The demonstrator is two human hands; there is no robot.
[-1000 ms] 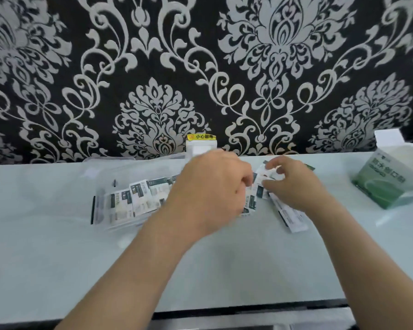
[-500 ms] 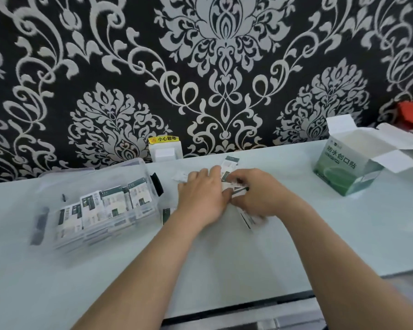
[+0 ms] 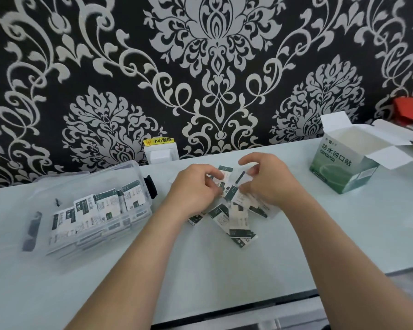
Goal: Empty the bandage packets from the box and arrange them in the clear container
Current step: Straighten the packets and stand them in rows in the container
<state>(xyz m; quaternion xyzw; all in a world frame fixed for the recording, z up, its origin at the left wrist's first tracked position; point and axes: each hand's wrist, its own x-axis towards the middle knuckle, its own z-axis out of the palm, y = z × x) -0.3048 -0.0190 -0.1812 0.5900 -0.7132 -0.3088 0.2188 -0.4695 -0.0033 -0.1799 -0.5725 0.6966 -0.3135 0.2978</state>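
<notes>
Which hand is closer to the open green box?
The right hand. It grips the loose packets mid-table, with the green box off to its right. The left hand grips the same pile from the far side, nearer the clear container.

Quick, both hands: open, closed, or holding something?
Left hand: closed, fingers curled on loose bandage packets.
Right hand: closed, pinching bandage packets from the same pile.
</notes>
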